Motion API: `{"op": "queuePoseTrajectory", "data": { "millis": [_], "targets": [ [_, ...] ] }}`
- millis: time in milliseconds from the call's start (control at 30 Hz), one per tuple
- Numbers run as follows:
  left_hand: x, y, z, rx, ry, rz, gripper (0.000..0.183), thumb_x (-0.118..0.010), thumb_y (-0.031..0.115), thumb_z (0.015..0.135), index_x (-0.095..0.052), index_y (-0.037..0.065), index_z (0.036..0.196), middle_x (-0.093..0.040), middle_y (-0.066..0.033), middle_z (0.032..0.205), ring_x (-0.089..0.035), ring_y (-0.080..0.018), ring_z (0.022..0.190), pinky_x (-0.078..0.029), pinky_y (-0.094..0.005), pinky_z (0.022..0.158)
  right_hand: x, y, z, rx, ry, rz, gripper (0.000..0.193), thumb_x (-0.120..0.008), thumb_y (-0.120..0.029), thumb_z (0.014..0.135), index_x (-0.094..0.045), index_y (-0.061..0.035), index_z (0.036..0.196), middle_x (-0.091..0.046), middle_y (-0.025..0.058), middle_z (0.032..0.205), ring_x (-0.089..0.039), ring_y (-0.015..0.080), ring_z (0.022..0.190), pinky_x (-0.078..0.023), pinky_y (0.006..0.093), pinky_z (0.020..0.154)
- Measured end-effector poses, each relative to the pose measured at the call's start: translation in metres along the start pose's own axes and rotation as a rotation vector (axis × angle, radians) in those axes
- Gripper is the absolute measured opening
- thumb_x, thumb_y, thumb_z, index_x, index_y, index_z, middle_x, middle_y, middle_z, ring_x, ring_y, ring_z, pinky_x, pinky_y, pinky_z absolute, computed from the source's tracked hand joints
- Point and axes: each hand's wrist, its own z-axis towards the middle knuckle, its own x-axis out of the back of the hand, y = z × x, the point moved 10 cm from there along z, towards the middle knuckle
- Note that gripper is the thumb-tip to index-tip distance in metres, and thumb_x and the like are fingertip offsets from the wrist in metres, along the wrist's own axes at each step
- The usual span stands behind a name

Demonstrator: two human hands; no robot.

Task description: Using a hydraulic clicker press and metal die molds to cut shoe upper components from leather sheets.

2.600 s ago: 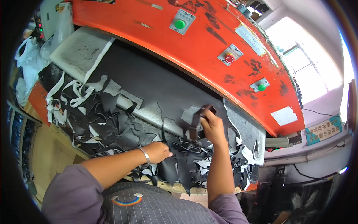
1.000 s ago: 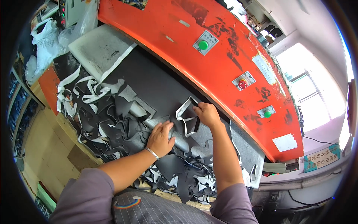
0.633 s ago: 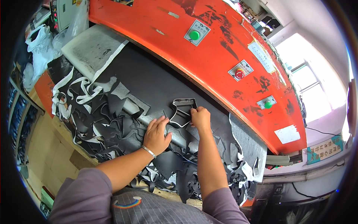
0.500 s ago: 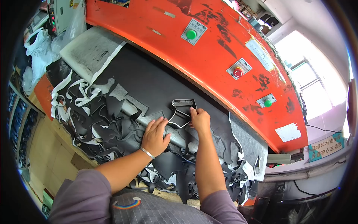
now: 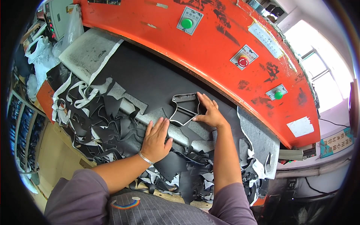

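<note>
In the head view, I see the cutter (image 5: 186,111) just right of the middle. It is a dark metal shape with a shiny rim, see-through inside, and a bar goes across it. It lies on the black sheet (image 5: 142,75).

The right hand (image 5: 213,114) is at the right side of the cutter. Its fingers are spread, with a wide gap between them and the thumb (image 5: 199,118). The fingertips touch the top right corner of the cutter, and the thumb touches the side lower down. The hand is not wrapped around it.

The left hand (image 5: 156,144) is lower and to the left of the cutter, palm down and flat. Its fingers are straight, a little apart, and hold nothing. Their tips are near the cutter's lower left corner, but I see a small gap there. A silver bracelet (image 5: 145,158) is on that wrist.

Black and white scraps (image 5: 108,129) lie in a heap, from the left of the view to the bottom middle. A big red machine (image 5: 217,50) goes across the top. It has two green buttons (image 5: 186,23) and one red button (image 5: 243,61). A white bag (image 5: 39,56) is at the upper left.
</note>
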Motion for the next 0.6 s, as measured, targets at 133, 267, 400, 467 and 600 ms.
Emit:
{"op": "queuePoseTrajectory", "data": {
  "millis": [133, 267, 400, 467, 600],
  "targets": [
    [-0.004, -0.001, 0.001, 0.006, -0.02, 0.007, 0.066, -0.06, 0.017, 0.081, -0.035, -0.008, 0.136, -0.048, -0.0218, 0.135, -0.036, -0.0332, 0.134, -0.019, -0.0507, 0.112, -0.004, 0.003, 0.001, 0.027, 0.008, -0.008, 0.106, -0.086, -0.036, 0.057, -0.032, -0.0194, 0.147, -0.04, 0.0133, 0.145, -0.024, 0.0261, 0.142, -0.008, 0.0498, 0.114],
    [-0.005, 0.0, 0.002, 0.002, -0.036, -0.01, 0.068, -0.061, 0.014, 0.078, -0.035, -0.009, 0.136, -0.047, -0.0224, 0.136, -0.036, -0.0341, 0.134, -0.019, -0.0511, 0.112, -0.006, 0.009, 0.001, 0.048, 0.029, -0.064, 0.106, -0.083, -0.043, 0.057, -0.033, -0.0158, 0.146, -0.04, 0.0162, 0.145, -0.024, 0.0278, 0.142, -0.008, 0.0504, 0.114],
    [-0.009, 0.004, 0.007, -0.006, -0.036, 0.01, 0.068, -0.061, 0.014, 0.078, -0.035, -0.01, 0.136, -0.047, -0.0227, 0.135, -0.036, -0.0342, 0.134, -0.019, -0.0504, 0.112, 0.001, 0.01, 0.0, 0.042, 0.058, -0.076, 0.104, -0.082, -0.044, 0.058, -0.033, -0.0165, 0.146, -0.038, 0.0176, 0.146, -0.025, 0.029, 0.141, -0.008, 0.0508, 0.114],
    [-0.01, 0.005, 0.01, -0.014, -0.045, 0.03, 0.069, -0.061, 0.014, 0.078, -0.033, -0.011, 0.136, -0.046, -0.0238, 0.135, -0.035, -0.0353, 0.134, -0.018, -0.0499, 0.113, 0.002, 0.011, 0.001, 0.075, 0.05, -0.061, 0.103, -0.082, -0.043, 0.059, -0.034, -0.016, 0.146, -0.038, 0.0178, 0.146, -0.024, 0.0282, 0.141, -0.008, 0.0509, 0.115],
    [-0.014, 0.003, 0.009, 0.017, -0.079, -0.023, 0.078, -0.061, 0.011, 0.078, -0.021, -0.011, 0.141, -0.044, -0.0258, 0.137, -0.032, -0.0381, 0.136, -0.015, -0.0511, 0.113, 0.001, 0.016, 0.0, 0.109, 0.019, 0.036, 0.099, -0.082, -0.035, 0.063, -0.032, -0.0171, 0.147, -0.041, 0.0113, 0.145, -0.023, 0.0264, 0.142, -0.007, 0.0511, 0.115]
  ]
}}
